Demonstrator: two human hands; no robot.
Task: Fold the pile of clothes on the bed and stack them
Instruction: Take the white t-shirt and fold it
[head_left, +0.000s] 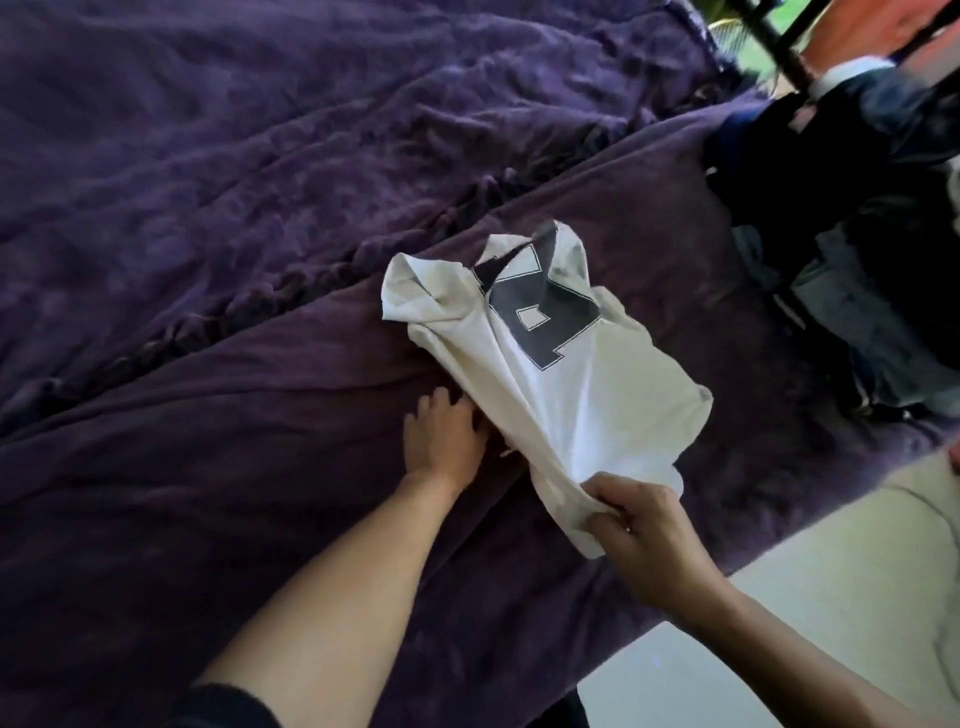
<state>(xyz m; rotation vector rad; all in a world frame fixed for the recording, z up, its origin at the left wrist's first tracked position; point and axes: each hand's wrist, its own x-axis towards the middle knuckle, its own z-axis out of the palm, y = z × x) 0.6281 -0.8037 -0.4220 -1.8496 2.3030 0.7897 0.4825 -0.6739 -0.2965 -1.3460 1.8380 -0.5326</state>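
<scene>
White shirt (545, 374) lies crumpled near the bed's (208, 467) front edge. Right grip (641, 527) clutches its hem; left grip (444, 441) rests flat, fingers straight, against its side.

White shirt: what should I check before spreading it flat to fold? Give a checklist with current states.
1. Right hand grips the white shirt at its near end: ok.
2. Left hand holding the shirt: not ok, it lies flat on the purple cover at the shirt's edge.
3. Shirt flat: not ok, bunched, far end crumpled.
4. Bare cover to spread on: ok, left of the shirt.
5. Apart from the dark clothes pile: ok.
</scene>
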